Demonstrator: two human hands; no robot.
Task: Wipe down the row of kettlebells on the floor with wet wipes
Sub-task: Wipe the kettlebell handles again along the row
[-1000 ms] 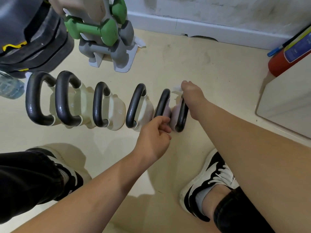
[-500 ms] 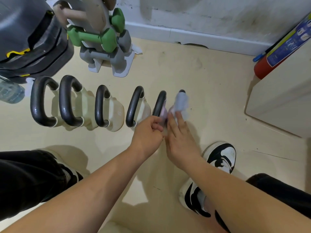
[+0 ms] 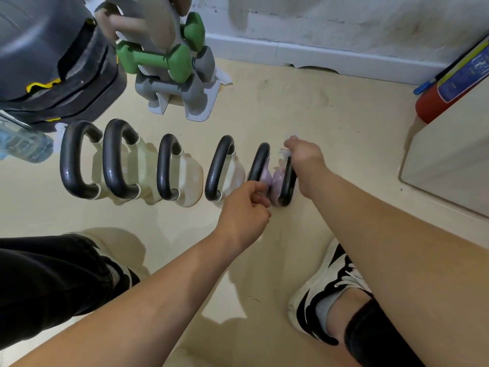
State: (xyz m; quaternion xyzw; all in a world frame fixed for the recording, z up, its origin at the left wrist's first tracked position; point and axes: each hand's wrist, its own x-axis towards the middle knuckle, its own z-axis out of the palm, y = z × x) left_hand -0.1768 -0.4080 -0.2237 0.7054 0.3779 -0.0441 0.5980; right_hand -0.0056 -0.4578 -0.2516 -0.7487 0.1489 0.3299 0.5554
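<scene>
Several kettlebells with black handles stand in a row on the beige floor. The left ones are cream point(image 3: 185, 178); the two at the right end are pale purple. My left hand point(image 3: 244, 210) grips the near end of the handle of the second purple kettlebell point(image 3: 260, 168). My right hand point(image 3: 304, 160) presses a white wet wipe point(image 3: 284, 152) onto the far end of the handle of the rightmost purple kettlebell point(image 3: 287, 186). Most of the wipe is hidden under my fingers.
A grey rack of green and grey dumbbells point(image 3: 169, 67) stands behind the row. Black weight plates point(image 3: 53, 67) and a water bottle point(image 3: 23, 144) lie at the left. A red extinguisher point(image 3: 444, 86) and a white cabinet point(image 3: 449, 160) are at the right. My shoes point(image 3: 330, 295) are near.
My right hand with the wipe has slid from the near side of the rightmost kettlebell's handle to its far end. My left hand has kept its grip.
</scene>
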